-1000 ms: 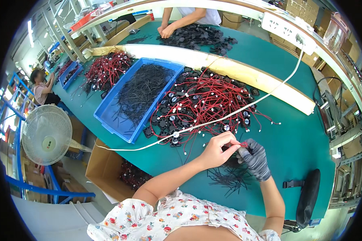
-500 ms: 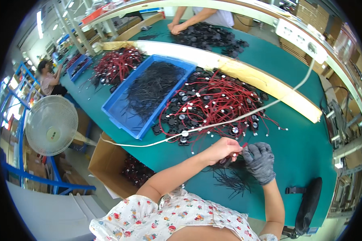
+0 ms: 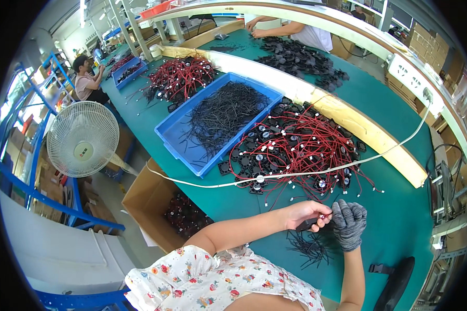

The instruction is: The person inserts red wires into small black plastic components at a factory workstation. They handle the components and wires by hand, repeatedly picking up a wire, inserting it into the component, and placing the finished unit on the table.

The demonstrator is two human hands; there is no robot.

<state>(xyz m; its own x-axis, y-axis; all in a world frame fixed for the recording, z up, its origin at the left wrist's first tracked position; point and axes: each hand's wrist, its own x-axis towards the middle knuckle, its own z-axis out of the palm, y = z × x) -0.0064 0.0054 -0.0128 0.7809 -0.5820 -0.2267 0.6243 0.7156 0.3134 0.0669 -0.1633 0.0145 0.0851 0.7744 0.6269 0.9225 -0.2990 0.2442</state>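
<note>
My bare left hand (image 3: 311,213) is closed on a small black fan (image 3: 305,225), which is partly covered by my fingers. A short bit of its red wire shows at the fingertips. Right against them, the curled fingers of my right hand (image 3: 349,224), in a grey knit glove, are pinched together; whatever is between them is hidden. Below both hands lies a loose bunch of thin black strips (image 3: 310,248). Beyond the hands spreads a heap of small black fans with red wires (image 3: 306,147) and white plugs.
A blue tray (image 3: 170,136) of thin black strips stands left of the heap. A white cable (image 3: 213,185) crosses the green table (image 3: 394,207). Below its left edge stands a cardboard box (image 3: 140,199); a black pouch (image 3: 397,285) lies right. Another person's hands (image 3: 255,30) work across the divider.
The view has shifted, so the scene sits further right. My hands stay together; the left has turned, showing more of its fingers, and less red shows between the hands.
</note>
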